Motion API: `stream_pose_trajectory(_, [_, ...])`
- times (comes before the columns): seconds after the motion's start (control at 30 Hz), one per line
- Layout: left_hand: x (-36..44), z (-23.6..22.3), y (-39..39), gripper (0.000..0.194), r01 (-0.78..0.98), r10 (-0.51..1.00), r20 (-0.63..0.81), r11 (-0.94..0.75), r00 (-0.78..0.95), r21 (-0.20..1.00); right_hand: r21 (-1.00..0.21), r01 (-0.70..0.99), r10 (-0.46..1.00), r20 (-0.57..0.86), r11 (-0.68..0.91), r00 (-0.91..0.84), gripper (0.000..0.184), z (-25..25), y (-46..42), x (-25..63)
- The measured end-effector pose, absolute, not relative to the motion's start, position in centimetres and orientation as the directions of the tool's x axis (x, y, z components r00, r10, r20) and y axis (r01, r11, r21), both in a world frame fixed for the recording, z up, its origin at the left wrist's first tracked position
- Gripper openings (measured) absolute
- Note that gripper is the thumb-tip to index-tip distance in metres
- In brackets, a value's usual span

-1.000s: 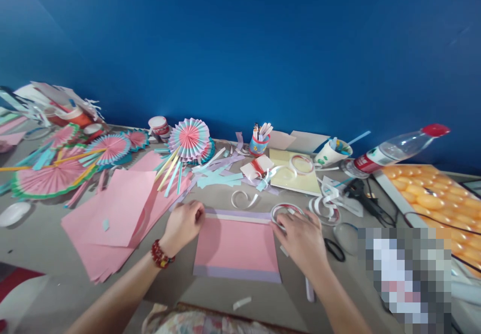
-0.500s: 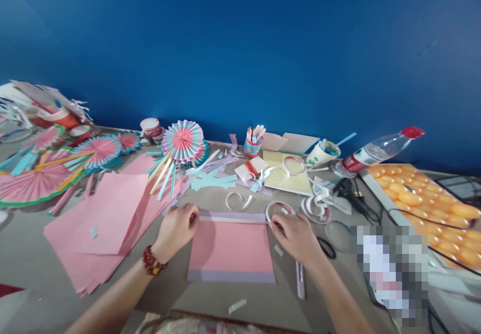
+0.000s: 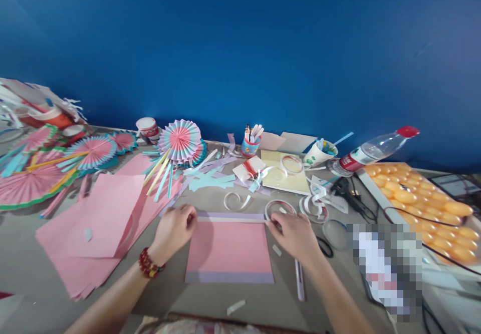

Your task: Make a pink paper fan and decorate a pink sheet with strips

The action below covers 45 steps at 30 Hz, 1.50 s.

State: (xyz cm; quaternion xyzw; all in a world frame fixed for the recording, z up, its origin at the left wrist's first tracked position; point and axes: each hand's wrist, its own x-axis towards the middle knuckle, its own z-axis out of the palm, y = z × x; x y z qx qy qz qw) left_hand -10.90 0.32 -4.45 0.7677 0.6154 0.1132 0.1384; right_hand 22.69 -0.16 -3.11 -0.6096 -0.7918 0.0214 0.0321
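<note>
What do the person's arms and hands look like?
The left hand and right hand wear no gloves, and no sleeves show on the forearms. A red beaded bracelet with a bit of yellow circles the left wrist; the right wrist looks bare.

Bottle label — blurred, no legible text

Here the view swings rightward! Far left of the pink sheet, the white dish has slipped out of sight, and the red patch down there shrinks to a sliver. Right of the sheet, the cutter now shows far more of its length past the right forearm, and the small scrap sits clear of the right hand.
</note>
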Motion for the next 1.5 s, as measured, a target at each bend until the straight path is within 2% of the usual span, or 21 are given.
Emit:
stream_pose_trajectory(0.17, [-10.8, -4.2, 0.3, 0.01, 0.918, 0.979, -0.019, -0.184, 0.204, 0.35, -0.325, 0.896, 0.95, 0.028, 0.302, -0.311, 0.017, -3.6, -0.3, 24.1])
stream_pose_trajectory(0.27, [-10.8, -4.2, 0.3, 0.01, 0.92, 0.98, -0.032, -0.172, 0.195, 0.351, -0.364, 0.876, 0.945, 0.042, 0.317, -0.324, 0.015, -3.3, -0.3, 24.2])
stream_pose_trajectory(0.6, [-10.7, -4.2, 0.4, 0.01, 0.921, 0.982, -0.041, -0.159, 0.185, 0.356, -0.249, 0.881, 0.915, 0.094, 0.403, -0.392, 0.023, -2.7, -0.1, 24.2])
stream_pose_trajectory(0.93, [-10.8, -4.1, 0.3, 0.011, 0.911, 0.981, -0.032, -0.168, 0.194, 0.376, 0.048, 0.91, 0.906, 0.081, 0.412, -0.415, 0.024, -0.8, 0.1, 22.7])
stream_pose_trajectory(1.2, [-11.0, -4.5, 0.4, 0.012, 0.896, 0.977, -0.014, -0.187, 0.21, 0.404, 0.05, 0.933, 0.933, 0.024, 0.357, -0.359, 0.022, -0.1, 0.6, 21.7])
stream_pose_trajectory(1.5, [-11.0, -4.4, 0.4, 0.012, 0.9, 0.977, -0.021, -0.189, 0.214, 0.393, 0.142, 0.919, 0.927, 0.014, 0.369, -0.374, 0.022, -0.2, 0.7, 20.8])
